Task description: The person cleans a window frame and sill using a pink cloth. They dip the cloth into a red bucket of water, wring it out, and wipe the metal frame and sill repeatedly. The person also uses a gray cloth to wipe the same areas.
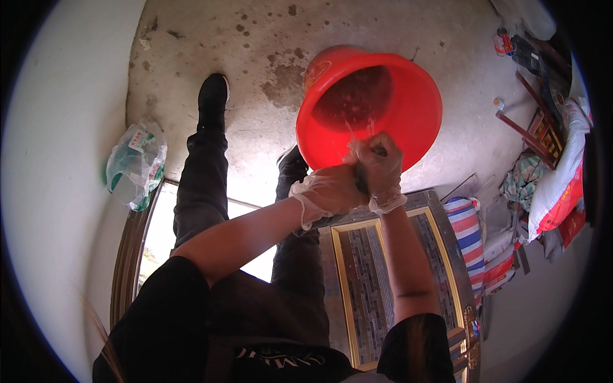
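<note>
My left hand (330,189) and my right hand (383,165), both in clear thin gloves, are closed close together around a dark, twisted wet cloth (361,178). One end of the cloth shows below my left wrist. Just beyond and beneath my hands is a large red plastic tub (416,115), its opening facing me, with dark liquid (354,100) inside. Thin streaks of water show between my hands and the liquid.
My black shoe (213,98) is on the stained concrete floor (254,57). Plastic bags (136,165) lie by the wall at left. A paneled door (364,287) stands below the tub. Striped bags (464,239), filled sacks (560,196) and a wooden chair (541,129) are at right.
</note>
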The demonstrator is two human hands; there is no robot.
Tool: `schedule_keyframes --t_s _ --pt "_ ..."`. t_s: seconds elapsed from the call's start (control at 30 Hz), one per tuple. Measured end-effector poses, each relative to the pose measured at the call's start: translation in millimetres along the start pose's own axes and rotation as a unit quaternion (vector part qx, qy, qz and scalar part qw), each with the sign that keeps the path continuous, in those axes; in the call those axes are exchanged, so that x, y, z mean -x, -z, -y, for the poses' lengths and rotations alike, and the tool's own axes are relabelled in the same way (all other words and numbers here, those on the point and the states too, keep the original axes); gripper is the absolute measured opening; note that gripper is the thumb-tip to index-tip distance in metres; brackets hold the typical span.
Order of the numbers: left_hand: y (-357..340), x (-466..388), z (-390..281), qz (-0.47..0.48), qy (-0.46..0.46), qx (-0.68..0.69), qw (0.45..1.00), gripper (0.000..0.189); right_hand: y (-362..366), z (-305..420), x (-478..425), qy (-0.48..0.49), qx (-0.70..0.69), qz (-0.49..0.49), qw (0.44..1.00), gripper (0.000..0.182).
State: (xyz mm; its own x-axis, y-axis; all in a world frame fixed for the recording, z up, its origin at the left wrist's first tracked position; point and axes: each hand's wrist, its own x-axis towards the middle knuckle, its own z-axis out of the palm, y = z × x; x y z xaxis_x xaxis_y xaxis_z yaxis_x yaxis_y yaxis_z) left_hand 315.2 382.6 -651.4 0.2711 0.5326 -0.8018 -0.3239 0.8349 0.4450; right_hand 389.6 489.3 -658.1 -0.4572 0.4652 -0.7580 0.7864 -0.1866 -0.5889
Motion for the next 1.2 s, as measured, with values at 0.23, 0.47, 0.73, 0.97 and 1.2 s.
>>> schedule_keyframes --t_s 0.23,0.47,0.73,0.97,1.2 --pt "-17 -16 27 -0.055 -0.025 0.000 0.998 0.046 6 -16 1 0.015 -0.014 0.002 1.000 0.012" --pt "-13 -9 41 0.007 0.038 0.168 0.985 0.036 47 -28 21 -0.043 -0.421 0.060 0.904 0.106" --pt "-29 66 19 0.059 -0.137 0.558 0.817 0.048 54 -5 80 0.110 -0.243 0.050 0.962 0.075" --pt "-56 129 -42 0.084 -0.133 0.396 0.905 0.053 70 31 151 0.275 0.292 -0.057 0.914 0.092" --pt "-120 205 -106 -0.044 -0.223 0.243 0.943 0.050 93 81 229 0.264 -0.087 0.049 0.959 0.057"
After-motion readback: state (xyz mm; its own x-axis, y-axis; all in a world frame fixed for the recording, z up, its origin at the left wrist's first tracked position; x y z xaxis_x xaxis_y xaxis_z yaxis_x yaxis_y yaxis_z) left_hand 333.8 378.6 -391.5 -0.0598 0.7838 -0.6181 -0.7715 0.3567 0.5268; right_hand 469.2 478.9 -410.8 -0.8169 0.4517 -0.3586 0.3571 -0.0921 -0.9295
